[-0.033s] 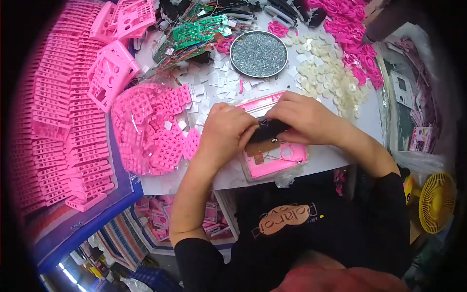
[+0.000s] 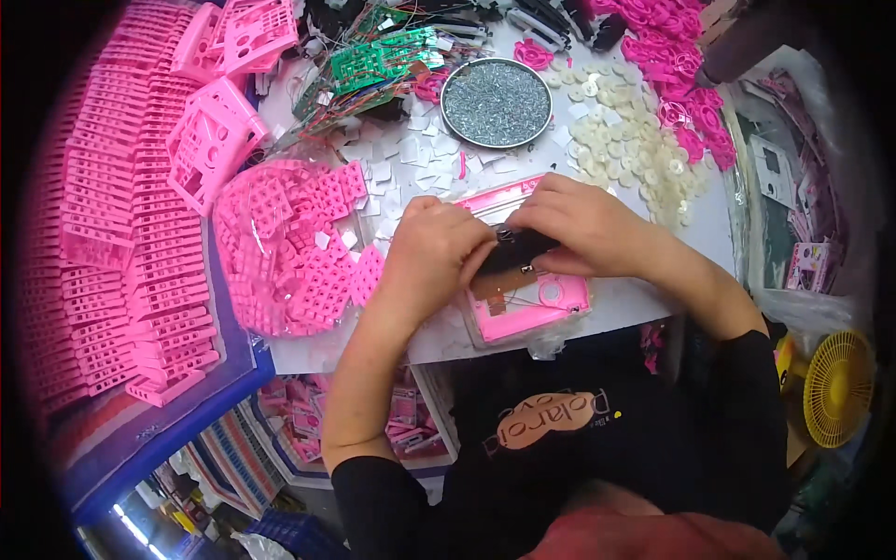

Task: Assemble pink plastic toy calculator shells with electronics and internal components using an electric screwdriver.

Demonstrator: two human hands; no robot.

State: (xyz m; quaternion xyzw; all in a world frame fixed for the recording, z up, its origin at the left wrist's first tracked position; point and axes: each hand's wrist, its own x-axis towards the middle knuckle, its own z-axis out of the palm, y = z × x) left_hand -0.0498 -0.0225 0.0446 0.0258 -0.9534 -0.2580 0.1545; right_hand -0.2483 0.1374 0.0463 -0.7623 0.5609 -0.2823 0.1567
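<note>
While the left hand (image 2: 434, 247) and right hand (image 2: 588, 224) pinch a black part (image 2: 511, 253), a round dish (image 2: 497, 147) stands far. Pink keypads (image 2: 313, 285) lie left, white discs (image 2: 630, 149) right.

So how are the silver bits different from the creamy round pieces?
The silver bits are shiny grey, while the creamy round pieces are pale. The silver bits look tiny; the creamy round pieces are bigger. The silver bits sit in a round dish, but the creamy round pieces lie loose on the table. There are lots of both.
</note>
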